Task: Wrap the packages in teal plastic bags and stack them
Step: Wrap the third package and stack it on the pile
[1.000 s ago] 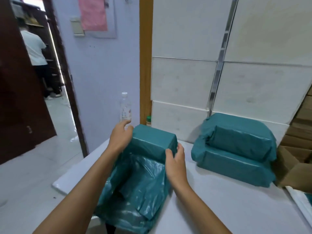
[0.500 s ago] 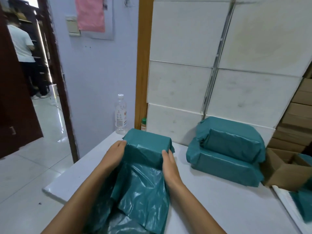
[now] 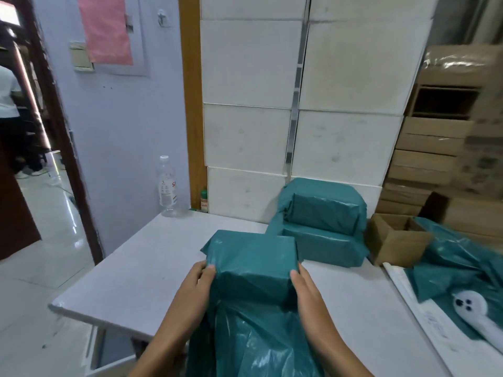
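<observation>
A box-shaped package [image 3: 251,257] lies on the white table [image 3: 141,273] inside a teal plastic bag, whose loose open end [image 3: 253,338] trails toward me over the table's front edge. My left hand [image 3: 197,284] grips the package's left side through the plastic. My right hand [image 3: 304,287] presses against its right side. Behind it to the right, two wrapped teal packages [image 3: 321,224] sit stacked against the white wall boxes.
A clear water bottle [image 3: 167,186] and a small jar [image 3: 204,200] stand at the table's back left. An open cardboard box [image 3: 394,240], loose teal bags [image 3: 462,262] and a white handheld device [image 3: 473,314] lie at the right. Brown cartons [image 3: 441,148] are stacked behind. A person [image 3: 8,104] stands beyond the doorway.
The package has come down from a raised, tilted position to rest flat on the table. Both hands slid from its top edges to its near sides. The view tilted right.
</observation>
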`<act>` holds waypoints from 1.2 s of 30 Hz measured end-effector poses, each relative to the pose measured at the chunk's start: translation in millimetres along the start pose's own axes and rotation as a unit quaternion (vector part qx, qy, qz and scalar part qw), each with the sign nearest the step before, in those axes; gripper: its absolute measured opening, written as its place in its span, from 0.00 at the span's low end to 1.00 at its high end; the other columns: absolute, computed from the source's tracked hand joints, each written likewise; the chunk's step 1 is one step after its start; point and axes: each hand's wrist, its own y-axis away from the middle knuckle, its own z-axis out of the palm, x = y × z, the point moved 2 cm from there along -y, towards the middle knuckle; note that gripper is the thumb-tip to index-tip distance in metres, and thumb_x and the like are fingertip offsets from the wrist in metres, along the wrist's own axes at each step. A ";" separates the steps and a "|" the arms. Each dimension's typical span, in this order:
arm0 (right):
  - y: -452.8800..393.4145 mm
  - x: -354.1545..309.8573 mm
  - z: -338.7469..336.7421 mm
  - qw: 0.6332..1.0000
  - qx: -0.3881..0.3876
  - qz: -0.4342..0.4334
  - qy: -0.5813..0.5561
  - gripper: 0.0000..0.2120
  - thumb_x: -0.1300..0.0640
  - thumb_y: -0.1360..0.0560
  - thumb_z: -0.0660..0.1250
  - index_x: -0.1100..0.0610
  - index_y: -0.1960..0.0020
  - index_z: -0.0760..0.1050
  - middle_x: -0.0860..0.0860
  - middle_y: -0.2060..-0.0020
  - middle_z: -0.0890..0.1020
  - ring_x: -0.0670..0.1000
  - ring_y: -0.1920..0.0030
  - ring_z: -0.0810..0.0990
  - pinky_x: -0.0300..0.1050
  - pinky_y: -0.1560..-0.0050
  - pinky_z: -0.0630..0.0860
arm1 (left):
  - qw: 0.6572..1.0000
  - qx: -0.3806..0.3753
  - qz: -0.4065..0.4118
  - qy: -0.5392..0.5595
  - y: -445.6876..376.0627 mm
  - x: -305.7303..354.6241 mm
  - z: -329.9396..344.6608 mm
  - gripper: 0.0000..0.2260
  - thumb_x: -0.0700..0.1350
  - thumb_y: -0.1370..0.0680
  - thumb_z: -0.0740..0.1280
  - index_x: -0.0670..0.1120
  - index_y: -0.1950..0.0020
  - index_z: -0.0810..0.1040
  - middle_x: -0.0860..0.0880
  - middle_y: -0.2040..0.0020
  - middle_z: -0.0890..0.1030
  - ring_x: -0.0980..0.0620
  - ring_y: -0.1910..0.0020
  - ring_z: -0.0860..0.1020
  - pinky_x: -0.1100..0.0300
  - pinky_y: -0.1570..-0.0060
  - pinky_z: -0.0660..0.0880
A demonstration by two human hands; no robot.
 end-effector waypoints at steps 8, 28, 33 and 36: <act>23.1 3.1 -96.4 0.996 0.089 0.005 0.016 0.21 0.51 0.12 0.55 0.51 0.19 0.66 0.42 0.29 0.72 0.44 0.32 0.70 0.40 0.32 0.62 | 0.995 -0.102 -0.005 -0.004 26.2 11.9 93.0 0.14 0.59 0.13 0.56 0.59 0.32 0.75 0.59 0.37 0.82 0.59 0.38 0.80 0.53 0.37 0.76; 91.7 43.0 -235.4 0.774 0.067 -0.356 0.519 0.37 0.64 0.25 0.59 0.33 0.23 0.62 0.33 0.27 0.71 0.40 0.26 0.69 0.33 0.28 0.63 | 0.728 -0.214 0.499 -0.418 40.5 -49.9 23.8 0.32 0.42 0.23 0.64 0.60 0.20 0.68 0.61 0.18 0.65 0.56 0.18 0.64 0.62 0.24 0.64; 98.6 80.0 -244.8 0.616 -0.093 -0.418 0.662 0.23 0.45 0.11 0.46 0.45 0.17 0.58 0.45 0.24 0.69 0.47 0.20 0.62 0.41 0.26 0.57 | 0.593 -0.205 0.576 -0.525 51.0 -77.5 27.2 0.25 0.54 0.12 0.55 0.53 0.14 0.59 0.53 0.14 0.61 0.50 0.17 0.63 0.52 0.23 0.60; 99.1 82.0 -232.2 0.599 -0.111 -0.418 0.674 0.28 0.38 0.14 0.50 0.48 0.17 0.59 0.51 0.22 0.68 0.53 0.22 0.65 0.46 0.26 0.57 | 0.617 -0.190 0.577 -0.500 48.6 -75.0 44.6 0.28 0.51 0.14 0.61 0.51 0.14 0.58 0.49 0.14 0.60 0.47 0.16 0.62 0.49 0.19 0.57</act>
